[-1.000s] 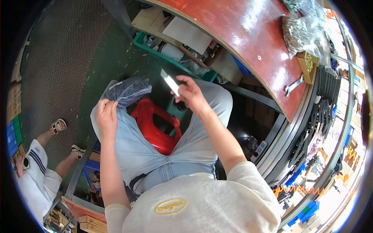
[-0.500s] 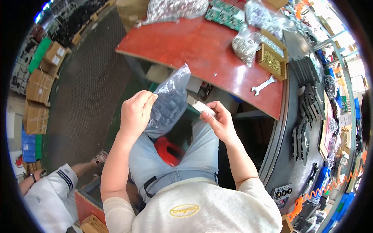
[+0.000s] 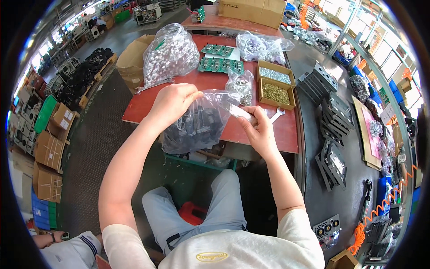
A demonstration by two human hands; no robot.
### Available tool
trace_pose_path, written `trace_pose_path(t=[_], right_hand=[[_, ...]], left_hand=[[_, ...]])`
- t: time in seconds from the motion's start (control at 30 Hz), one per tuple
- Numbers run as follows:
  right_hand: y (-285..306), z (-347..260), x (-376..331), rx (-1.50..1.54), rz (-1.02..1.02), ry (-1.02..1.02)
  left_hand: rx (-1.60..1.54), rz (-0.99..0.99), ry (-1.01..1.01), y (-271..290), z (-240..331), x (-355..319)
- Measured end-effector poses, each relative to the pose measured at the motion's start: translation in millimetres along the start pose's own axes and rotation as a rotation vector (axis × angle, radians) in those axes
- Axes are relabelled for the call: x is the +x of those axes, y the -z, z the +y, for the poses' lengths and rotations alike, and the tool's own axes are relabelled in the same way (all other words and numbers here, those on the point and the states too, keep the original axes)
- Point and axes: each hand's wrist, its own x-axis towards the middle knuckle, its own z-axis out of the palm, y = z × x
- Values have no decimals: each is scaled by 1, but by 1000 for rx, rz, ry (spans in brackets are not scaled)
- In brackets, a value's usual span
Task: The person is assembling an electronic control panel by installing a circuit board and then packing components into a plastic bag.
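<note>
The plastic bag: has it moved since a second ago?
Yes. The plastic bag has come up from over the lap and red stool to the front edge of the red table.

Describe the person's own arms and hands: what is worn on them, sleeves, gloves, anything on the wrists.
Both hands, left hand and right hand, are bare, with no gloves. The forearms are uncovered too; no watch or band shows on either wrist. Short cream-white T-shirt sleeves end above the elbows.

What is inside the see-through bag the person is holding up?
The clear plastic bag, held by the left hand and right hand, holds dark metal-looking parts; crinkled plastic blurs their exact shape.
</note>
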Motion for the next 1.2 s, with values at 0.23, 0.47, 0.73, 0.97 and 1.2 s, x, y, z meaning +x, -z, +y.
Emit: trace_pose_path(t=[0.23, 0.47, 0.73, 0.97, 1.2], right_hand=[[-17, 23, 25, -53, 37, 210], [-10, 45, 7, 166, 269, 52], [-23, 6, -7, 252, 213, 173], [-60, -31, -15, 423, 79, 100], [-100, -67, -22, 653, -181, 224]], left_hand=[[66, -71, 180, 15, -5, 15], [173, 102, -40, -22, -16, 18], [282, 305, 59, 25, -15, -26], [440, 352, 200, 89, 18, -109], [619, 387, 346, 138, 67, -214]])
